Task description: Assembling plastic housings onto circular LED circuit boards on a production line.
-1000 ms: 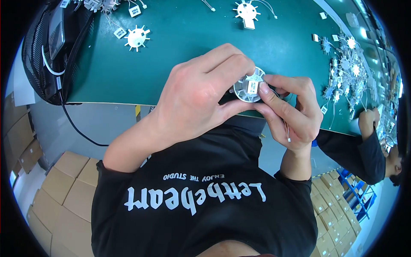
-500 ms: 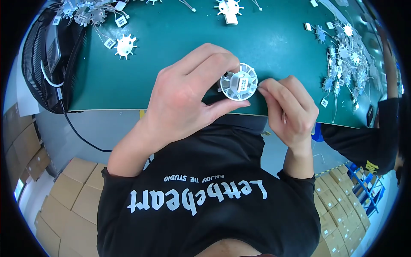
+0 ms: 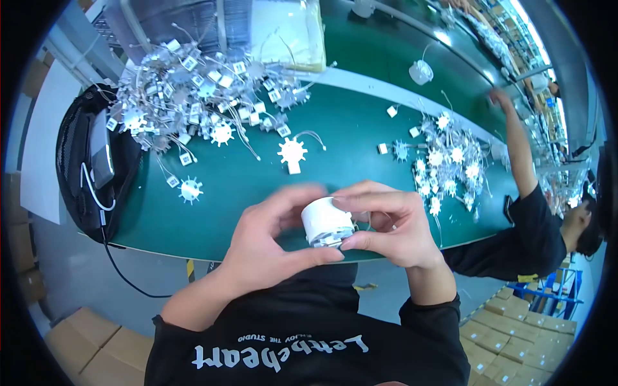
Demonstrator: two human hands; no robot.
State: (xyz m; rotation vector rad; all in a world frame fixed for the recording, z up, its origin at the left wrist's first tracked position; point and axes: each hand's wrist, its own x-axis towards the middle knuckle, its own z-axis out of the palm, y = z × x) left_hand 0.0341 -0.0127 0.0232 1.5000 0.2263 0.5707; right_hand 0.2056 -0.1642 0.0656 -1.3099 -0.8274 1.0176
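A white cylindrical housing (image 3: 324, 220) is held over the table's near edge, tipped so that its smooth side wall shows and its finned end points down toward me. My right hand (image 3: 407, 226) grips its right side, forefinger on top and thumb at the lower finned rim. Thin wires (image 3: 373, 224) come out beside the housing under the right fingers. My left hand (image 3: 262, 237) curls around the left side, thumb along the lower rim; its fingertips are blurred and partly hidden behind the housing.
Star-shaped metal plates with wired white connectors lie heaped on the green table (image 3: 238, 222), in a left pile (image 3: 206, 96) and a right pile (image 3: 447, 161). A black mesh bag (image 3: 71, 167) stands left. Another person's arm (image 3: 520, 145) reaches over a conveyor bearing a white housing (image 3: 420, 73).
The housing has turned from its finned end facing up to lying tipped with its side wall showing. My right hand has moved in from beside it to grip it. The view has tilted farther out.
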